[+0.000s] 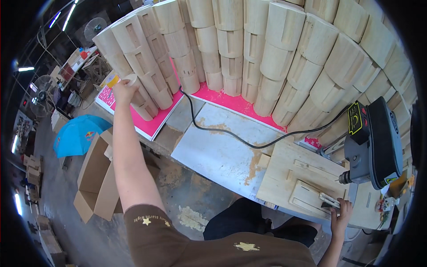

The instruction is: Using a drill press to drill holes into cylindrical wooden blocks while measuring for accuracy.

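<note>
At the far left my left hand (125, 91) reaches out with its fingers closed at the upper end of a rounded wooden piece (143, 99). A yellow tape roll (112, 80) sits right beside those fingers. At the lower right, my right hand (341, 215) has curled fingers at the edge of a wooden jig (307, 196). Its fingertips are at a small light-and-dark piece (329, 200), too small to make out clearly. Just above this hand hangs the chuck of a drill press (345, 178).
Tall stacks of rounded wooden pieces (231, 44) line the back of the bench on pink sheets (231, 101). A black cable (231, 133) crosses a dusty white board (213, 142). An open cardboard box (95, 178) and a blue umbrella (80, 135) are on the left.
</note>
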Available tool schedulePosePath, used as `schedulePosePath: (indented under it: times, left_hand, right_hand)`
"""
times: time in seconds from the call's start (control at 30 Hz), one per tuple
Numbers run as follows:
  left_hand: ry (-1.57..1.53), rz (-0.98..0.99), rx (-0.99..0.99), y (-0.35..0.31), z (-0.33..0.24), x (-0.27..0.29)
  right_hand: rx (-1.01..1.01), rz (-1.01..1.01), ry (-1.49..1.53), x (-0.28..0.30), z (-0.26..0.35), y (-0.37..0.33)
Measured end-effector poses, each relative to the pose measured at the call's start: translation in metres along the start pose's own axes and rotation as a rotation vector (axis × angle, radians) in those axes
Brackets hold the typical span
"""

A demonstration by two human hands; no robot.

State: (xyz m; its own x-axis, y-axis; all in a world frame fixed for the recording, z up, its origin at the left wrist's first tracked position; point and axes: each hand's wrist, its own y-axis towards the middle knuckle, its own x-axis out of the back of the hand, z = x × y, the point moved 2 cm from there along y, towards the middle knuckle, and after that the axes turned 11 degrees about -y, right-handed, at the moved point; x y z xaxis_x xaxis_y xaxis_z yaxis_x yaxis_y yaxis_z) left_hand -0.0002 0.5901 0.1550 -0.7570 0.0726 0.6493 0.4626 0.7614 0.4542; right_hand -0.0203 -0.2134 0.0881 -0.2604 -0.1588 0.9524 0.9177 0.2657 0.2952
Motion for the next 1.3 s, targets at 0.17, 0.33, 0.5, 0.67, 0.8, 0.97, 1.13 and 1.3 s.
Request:
schedulePosePath:
  times: [0.17,0.33,0.5,0.67,0.8,0.97,1.13,1.3]
  left_hand:
    - [0.002,-0.116,-0.061,-0.008,-0.002,0.000]
    - [-0.187,-0.483,-0.443,-0.033,-0.093,0.005]
    - [-0.693,-0.243,-0.402,-0.023,-0.208,-0.022]
    - [-0.480,-0.412,-0.204,0.018,-0.239,-0.062]
    - [-0.370,-0.477,0.066,0.037,-0.236,-0.081]
    - [-0.435,-0.565,-0.010,0.043,-0.231,-0.090]
    - [-0.619,-0.713,-0.233,0.000,-0.231,-0.067]
    - [-1.285,-0.143,-0.434,-0.123,-0.232,-0.036]
  right_hand:
    - [0.014,-0.016,-0.042,-0.002,0.004,0.002]
    - [-0.013,-0.001,-0.028,-0.003,0.003,0.003]
    - [-0.009,-0.043,-0.048,-0.004,-0.001,0.000]
    - [-0.045,0.009,-0.018,-0.001,0.001,-0.001]
    - [-0.014,-0.069,-0.040,0.003,0.006,0.000]
    - [0.003,-0.034,-0.009,0.002,0.006,0.001]
    - [0.049,-0.102,-0.029,0.003,0.011,0.006]
    - [0.057,-0.127,-0.028,0.002,0.006,0.004]
